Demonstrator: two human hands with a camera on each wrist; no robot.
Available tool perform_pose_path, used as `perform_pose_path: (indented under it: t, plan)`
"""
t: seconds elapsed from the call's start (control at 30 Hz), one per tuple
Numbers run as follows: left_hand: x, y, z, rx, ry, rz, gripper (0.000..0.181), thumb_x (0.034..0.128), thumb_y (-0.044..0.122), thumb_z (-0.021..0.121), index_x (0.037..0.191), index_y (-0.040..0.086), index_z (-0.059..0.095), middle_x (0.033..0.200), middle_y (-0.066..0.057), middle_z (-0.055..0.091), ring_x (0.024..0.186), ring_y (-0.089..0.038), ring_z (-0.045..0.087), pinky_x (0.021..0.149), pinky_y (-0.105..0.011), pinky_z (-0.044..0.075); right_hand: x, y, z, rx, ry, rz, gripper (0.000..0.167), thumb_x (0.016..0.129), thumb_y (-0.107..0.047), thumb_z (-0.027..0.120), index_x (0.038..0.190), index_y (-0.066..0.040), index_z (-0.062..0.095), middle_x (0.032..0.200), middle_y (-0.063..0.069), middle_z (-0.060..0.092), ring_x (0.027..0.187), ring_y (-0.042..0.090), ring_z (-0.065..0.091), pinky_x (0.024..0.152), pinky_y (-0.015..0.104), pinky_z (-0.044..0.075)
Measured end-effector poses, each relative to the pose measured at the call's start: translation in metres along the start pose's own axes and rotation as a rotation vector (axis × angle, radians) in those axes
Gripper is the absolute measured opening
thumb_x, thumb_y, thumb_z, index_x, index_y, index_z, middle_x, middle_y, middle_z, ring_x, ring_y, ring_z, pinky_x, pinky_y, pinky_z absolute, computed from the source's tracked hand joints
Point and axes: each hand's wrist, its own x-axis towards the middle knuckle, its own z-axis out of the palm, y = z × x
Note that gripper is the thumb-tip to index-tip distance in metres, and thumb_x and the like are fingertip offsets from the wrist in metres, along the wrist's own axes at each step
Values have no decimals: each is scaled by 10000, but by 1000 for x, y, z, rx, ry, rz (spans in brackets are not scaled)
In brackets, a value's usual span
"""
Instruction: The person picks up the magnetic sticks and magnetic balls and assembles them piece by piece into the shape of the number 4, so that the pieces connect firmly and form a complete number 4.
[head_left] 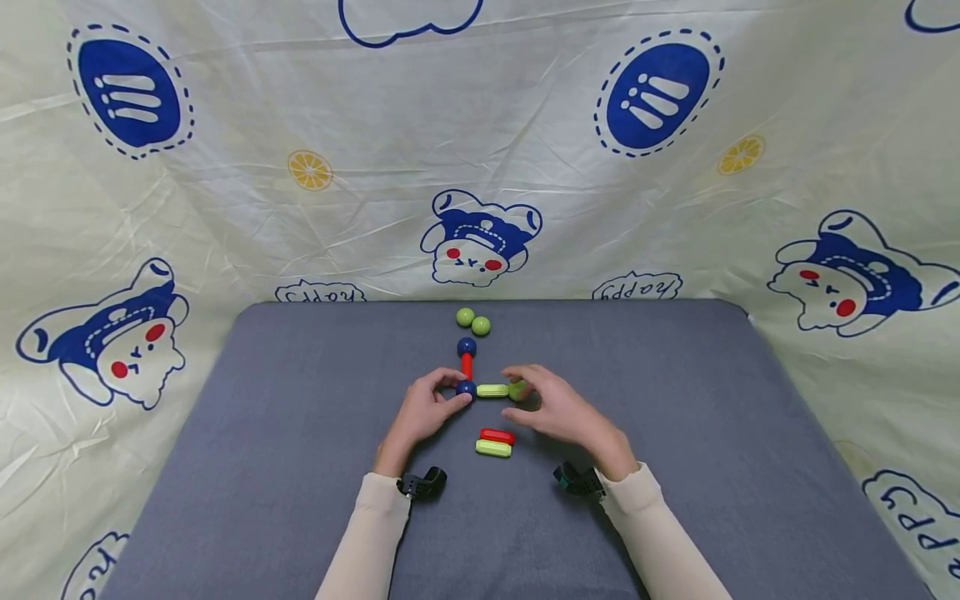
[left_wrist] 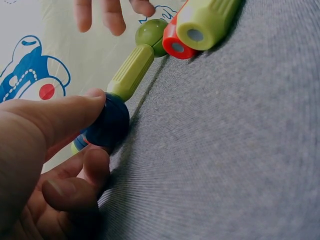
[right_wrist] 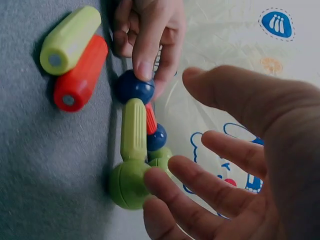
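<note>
An L-shaped chain of toy balls and rods lies on the table. At its corner is a blue ball (head_left: 466,389), which my left hand (head_left: 423,412) pinches between thumb and fingers. From that ball a red rod (head_left: 467,367) runs away to a second blue ball (head_left: 467,346). A light green rod (head_left: 492,391) extends right to a green ball (right_wrist: 127,186). Around that green ball my right hand (head_left: 561,408) is spread, thumb and fingers apart; whether a fingertip touches it, I cannot tell.
Nearer the body, a loose red rod (head_left: 497,435) and a light green rod (head_left: 493,449) lie side by side. Two green balls (head_left: 481,326) sit beyond the chain, near the far edge of the grey table (head_left: 300,467). A printed sheet (head_left: 375,125) hangs behind.
</note>
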Motion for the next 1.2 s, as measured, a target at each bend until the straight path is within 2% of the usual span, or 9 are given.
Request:
perform_pose_path:
  t: [0.23,0.47,0.67,0.9,1.2]
  plan:
    - [0,0,0,0,-1,-5,297,925,226,792,1197,135,711,1135,-62,731,625,-112,528,576,-233,433,0,-5,8,11,-90,-56,610,927,-312,784,1441,-80,552,1297,119,640,1048,230,640,862,393,557]
    - [0,-1,-1,7,-5,1,299,931,221,786,1201,122,707,1126,-74,735,610,-103,523,570,-234,432,1,-6,19,-35,-163,-81,527,943,-301,762,1391,-72,606,1281,93,654,982,177,629,846,350,544]
    - [1,-1,0,11,-2,-6,301,928,225,789,1203,130,709,1129,-64,736,619,-110,530,575,-240,436,1,-5,24,-57,-181,-102,391,952,-217,739,1303,-63,663,1179,73,673,936,160,625,831,336,541]
    - [2,-2,0,14,6,-6,298,920,227,797,1192,139,716,1129,-50,739,615,-106,525,571,-239,431,4,-2,27,-57,-199,-97,277,940,-153,718,1204,-67,712,1035,7,678,845,78,587,766,264,515]
    - [1,-1,0,12,4,1,294,925,228,791,1194,137,716,1135,-55,737,616,-100,520,571,-237,428,4,-2,29,-43,-213,-100,187,937,-107,696,1115,-77,743,1033,7,712,808,58,582,732,245,506]
